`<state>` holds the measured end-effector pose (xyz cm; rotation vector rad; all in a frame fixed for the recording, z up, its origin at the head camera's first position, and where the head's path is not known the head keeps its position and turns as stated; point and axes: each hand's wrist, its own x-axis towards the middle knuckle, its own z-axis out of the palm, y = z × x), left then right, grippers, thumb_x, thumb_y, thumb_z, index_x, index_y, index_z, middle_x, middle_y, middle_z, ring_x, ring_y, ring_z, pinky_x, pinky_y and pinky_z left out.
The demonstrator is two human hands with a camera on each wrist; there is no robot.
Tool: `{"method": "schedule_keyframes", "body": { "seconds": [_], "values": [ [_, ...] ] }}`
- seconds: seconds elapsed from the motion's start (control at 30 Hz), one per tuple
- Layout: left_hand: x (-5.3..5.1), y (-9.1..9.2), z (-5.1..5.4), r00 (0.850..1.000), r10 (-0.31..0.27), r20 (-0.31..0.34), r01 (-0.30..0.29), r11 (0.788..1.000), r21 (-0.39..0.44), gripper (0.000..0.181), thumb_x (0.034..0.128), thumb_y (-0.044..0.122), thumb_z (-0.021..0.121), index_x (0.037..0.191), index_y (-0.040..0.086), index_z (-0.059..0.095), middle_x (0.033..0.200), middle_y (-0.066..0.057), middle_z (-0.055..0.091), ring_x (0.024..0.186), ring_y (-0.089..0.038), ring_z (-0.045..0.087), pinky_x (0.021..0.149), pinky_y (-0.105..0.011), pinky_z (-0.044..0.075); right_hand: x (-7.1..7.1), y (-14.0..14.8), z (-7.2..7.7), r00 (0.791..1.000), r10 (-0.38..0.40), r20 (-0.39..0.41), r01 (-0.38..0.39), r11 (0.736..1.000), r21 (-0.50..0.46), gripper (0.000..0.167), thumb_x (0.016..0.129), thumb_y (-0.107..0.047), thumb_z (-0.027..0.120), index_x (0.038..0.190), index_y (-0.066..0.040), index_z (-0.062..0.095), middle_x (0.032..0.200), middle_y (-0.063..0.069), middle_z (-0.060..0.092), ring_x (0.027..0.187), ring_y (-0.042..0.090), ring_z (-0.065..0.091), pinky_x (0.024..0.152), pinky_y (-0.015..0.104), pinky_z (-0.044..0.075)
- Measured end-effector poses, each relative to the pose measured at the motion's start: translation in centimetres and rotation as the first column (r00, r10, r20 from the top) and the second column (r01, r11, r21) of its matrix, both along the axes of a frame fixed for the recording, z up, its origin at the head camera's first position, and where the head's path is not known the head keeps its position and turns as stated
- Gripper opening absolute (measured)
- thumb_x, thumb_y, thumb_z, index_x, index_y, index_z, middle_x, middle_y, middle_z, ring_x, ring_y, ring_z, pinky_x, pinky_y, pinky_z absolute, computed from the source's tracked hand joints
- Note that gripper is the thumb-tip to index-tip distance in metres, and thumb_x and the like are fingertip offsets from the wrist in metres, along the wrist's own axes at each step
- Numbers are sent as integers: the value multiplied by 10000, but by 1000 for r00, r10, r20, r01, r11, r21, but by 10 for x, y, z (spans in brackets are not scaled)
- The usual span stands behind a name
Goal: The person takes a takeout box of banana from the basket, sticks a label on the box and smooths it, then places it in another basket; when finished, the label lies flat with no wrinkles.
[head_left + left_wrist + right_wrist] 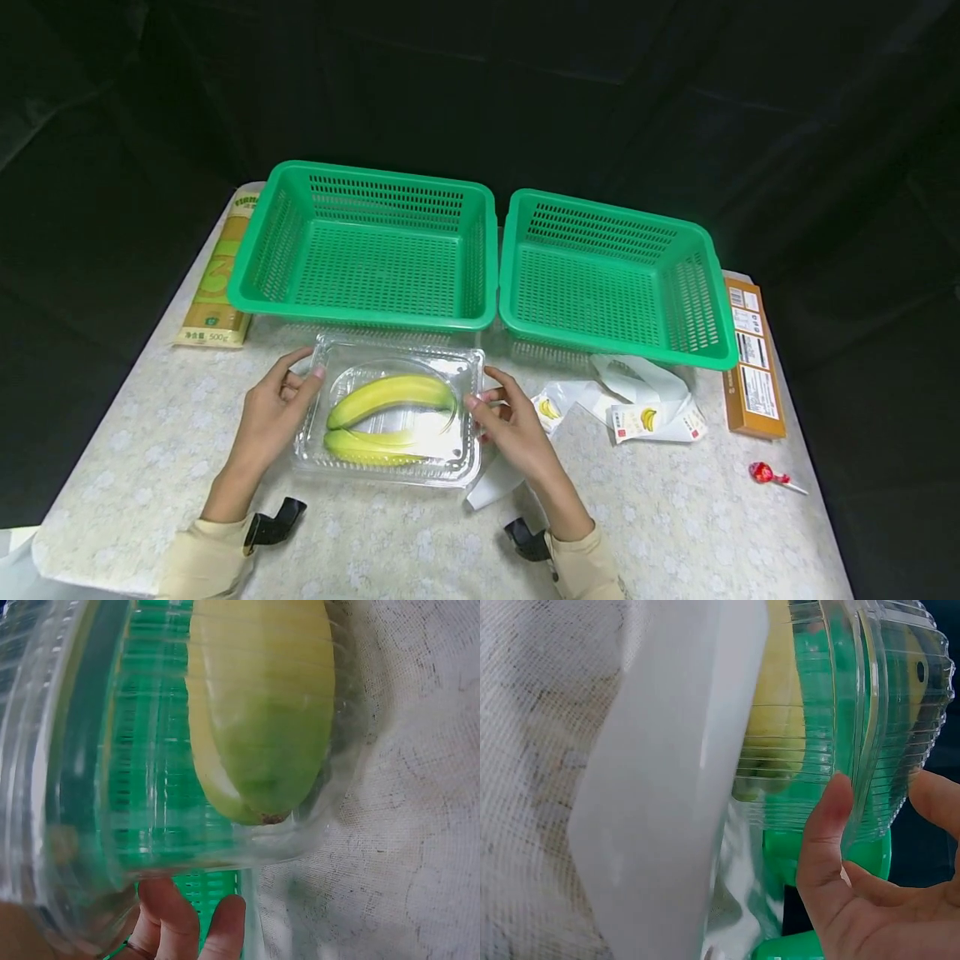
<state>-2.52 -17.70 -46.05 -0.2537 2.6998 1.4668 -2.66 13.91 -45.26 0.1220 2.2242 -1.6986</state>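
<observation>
Clear container [442,433], two bananas [390,393] inside, lower centre of head frame, just below left green basket [375,318]. Left hand [273,412] grips container's left edge, thumb on top; right hand [513,425] pinches right edge, thumb against fingers. White strip [678,425] with banana labels right of centre on worktop [375,550]. Right green basket [615,346] above strip. Orange box [753,367] and red lollipop [772,475] far right; yellow packet [213,283] upper left.
</observation>
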Motion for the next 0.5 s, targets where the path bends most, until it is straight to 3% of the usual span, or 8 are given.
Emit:
{"method": "schedule_keyframes", "body": {
  "seconds": [0.5],
  "values": [
    [-7,5,-4,999,21,-26,-21,1000,0,527,1041,368,524,1468,60,487,892,-137,628,647,-107,546,566,-259,454,-8,1,3,1000,-16,-12,16,1000,-5,604,989,-278,651,1526,-188,389,1132,115,527,788,146,585,667,280,560]
  ]
}}
